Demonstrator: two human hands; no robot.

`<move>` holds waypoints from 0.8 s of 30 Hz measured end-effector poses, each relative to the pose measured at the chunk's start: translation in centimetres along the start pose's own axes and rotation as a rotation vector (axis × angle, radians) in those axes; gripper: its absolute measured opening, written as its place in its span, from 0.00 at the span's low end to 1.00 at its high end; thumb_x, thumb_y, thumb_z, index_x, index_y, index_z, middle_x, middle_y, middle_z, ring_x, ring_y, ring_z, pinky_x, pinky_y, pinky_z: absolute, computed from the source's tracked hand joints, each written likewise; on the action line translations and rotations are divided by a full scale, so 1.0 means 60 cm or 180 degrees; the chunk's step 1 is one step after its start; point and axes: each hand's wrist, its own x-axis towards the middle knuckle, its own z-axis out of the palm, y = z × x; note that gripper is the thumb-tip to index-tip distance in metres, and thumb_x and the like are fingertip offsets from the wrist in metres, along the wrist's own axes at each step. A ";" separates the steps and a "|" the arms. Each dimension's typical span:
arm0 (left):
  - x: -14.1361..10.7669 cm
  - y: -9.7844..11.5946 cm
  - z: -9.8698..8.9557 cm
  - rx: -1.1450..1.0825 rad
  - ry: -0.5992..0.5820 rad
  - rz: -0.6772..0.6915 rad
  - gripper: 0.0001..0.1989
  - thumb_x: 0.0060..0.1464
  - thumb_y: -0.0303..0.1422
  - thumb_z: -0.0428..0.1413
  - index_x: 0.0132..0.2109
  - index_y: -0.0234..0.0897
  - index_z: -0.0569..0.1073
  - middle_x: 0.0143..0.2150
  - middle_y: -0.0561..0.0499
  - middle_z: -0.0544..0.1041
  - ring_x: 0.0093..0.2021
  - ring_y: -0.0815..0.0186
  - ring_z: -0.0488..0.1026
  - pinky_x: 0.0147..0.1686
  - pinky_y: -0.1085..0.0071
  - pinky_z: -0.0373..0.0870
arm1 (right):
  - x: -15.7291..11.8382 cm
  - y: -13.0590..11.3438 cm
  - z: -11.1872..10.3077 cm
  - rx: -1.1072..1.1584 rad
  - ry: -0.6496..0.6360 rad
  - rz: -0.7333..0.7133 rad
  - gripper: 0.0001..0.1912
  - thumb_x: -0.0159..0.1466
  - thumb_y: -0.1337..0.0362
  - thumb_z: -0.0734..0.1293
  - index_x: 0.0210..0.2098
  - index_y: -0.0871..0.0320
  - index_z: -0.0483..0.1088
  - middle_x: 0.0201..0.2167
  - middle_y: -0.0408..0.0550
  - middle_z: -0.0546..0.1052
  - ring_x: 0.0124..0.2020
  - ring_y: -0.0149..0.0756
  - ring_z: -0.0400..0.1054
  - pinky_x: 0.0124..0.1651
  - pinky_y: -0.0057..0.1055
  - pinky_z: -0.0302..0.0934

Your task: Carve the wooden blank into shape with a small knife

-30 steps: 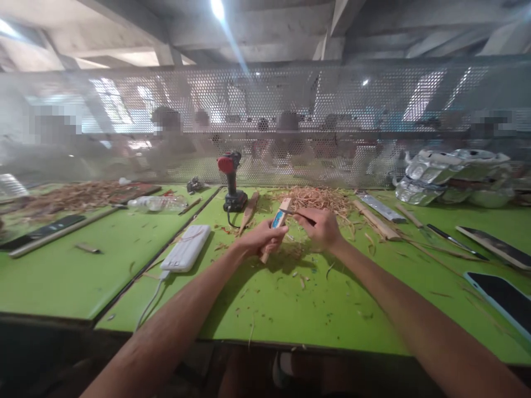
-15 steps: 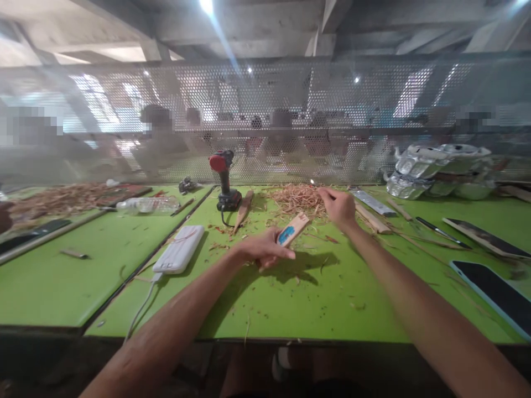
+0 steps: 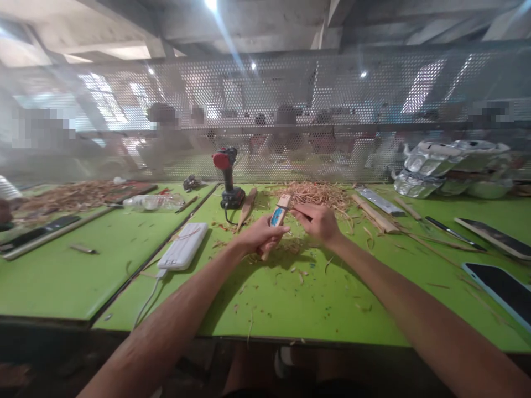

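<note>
My left hand (image 3: 260, 234) is closed around the lower part of a small flat wooden piece (image 3: 284, 199) that has a blue patch on its face. The piece is tilted, its pale upper end pointing away from me. My right hand (image 3: 320, 222) is closed too, gripping a thin dark blade (image 3: 282, 207) that lies across the wood just above the blue patch. Its handle is hidden in my fingers. Behind both hands lies a heap of wood shavings (image 3: 317, 193). Loose curls and crumbs are scattered on the green table (image 3: 332, 309) below them.
A red and black cordless drill (image 3: 227, 177) stands upright beyond my left hand, beside a pointed wood strip (image 3: 248, 207). Left of it lies a white power bank (image 3: 183, 246) with a cable. A phone (image 3: 500, 290), a pen (image 3: 452, 232) and foil-like silvery bundles (image 3: 431, 166) are at right.
My right hand has come down and left from beside the shavings to the wooden piece, and the blade now crosses it. My left hand has tipped the piece more upright.
</note>
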 end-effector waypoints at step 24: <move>0.017 -0.005 -0.003 0.0467 0.0197 -0.0382 0.25 0.52 0.43 0.70 0.36 0.39 0.60 0.17 0.62 0.67 0.14 0.77 0.60 0.13 0.81 0.54 | -0.013 0.078 0.011 -0.0645 -0.0262 0.0514 0.13 0.70 0.58 0.69 0.46 0.54 0.85 0.41 0.50 0.86 0.37 0.41 0.81 0.33 0.30 0.68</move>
